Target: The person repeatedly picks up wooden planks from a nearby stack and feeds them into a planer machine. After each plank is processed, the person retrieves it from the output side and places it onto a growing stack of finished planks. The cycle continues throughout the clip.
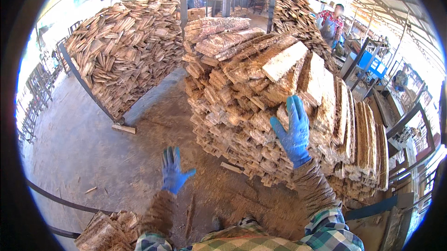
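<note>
Both my hands wear blue gloves. My left hand (pixel 174 171) hangs over the floor, fingers stretched and thumb apart, holding nothing. Farther right, my right hand (pixel 295 132) is raised in front of a big stack of rough wooden slats (pixel 233 111), its fingers straight and thumb spread. Whether its fingertips touch the stack I cannot tell. On top of the stack lies a pale, smooth-faced board (pixel 285 61), with bark-edged slats (pixel 223 41) behind it. Long slats (pixel 347 116) reach down its right side.
A larger heap of short wood pieces (pixel 135 41) stands left in a metal frame (pixel 88 83). Rough boards (pixel 109 232) lie at lower left. Beyond the stack at right are a person in a red checked shirt (pixel 331 20) and a blue machine (pixel 371 63). A wood strip (pixel 231 167) lies by the stack's base.
</note>
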Motion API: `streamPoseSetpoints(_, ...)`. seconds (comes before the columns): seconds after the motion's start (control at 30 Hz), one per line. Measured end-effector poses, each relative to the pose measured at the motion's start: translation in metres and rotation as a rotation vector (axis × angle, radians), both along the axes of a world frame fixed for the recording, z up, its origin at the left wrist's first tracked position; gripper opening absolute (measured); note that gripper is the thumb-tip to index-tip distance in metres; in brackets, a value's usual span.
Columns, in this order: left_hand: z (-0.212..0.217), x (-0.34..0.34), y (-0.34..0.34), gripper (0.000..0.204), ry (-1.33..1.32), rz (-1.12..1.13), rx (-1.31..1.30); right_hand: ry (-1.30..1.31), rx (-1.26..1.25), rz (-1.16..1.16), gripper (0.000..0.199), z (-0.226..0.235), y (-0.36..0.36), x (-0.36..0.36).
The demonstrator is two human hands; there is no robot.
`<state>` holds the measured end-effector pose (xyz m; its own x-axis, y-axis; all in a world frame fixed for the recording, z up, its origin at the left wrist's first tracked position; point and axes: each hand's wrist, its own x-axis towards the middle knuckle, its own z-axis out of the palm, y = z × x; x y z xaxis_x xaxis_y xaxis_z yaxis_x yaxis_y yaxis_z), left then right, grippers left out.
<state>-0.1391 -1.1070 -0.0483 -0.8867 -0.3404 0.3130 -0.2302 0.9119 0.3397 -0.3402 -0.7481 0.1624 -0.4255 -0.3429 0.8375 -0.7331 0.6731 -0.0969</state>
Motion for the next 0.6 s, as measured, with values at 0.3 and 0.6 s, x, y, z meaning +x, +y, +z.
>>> streamPoseSetpoints(0.3, 0.150, -0.202, -0.066, 0.115, 0.532, -0.080, -0.442, 0.045, 0.098, 0.123, 0.076, 0.065, -0.040, -0.069)
streamPoseSetpoints(0.6, 0.215, -0.295, -0.139, 0.111, 0.858, -0.072, -0.377, 0.054, 0.276, 0.142, 0.087, 0.149, -0.122, -0.122)
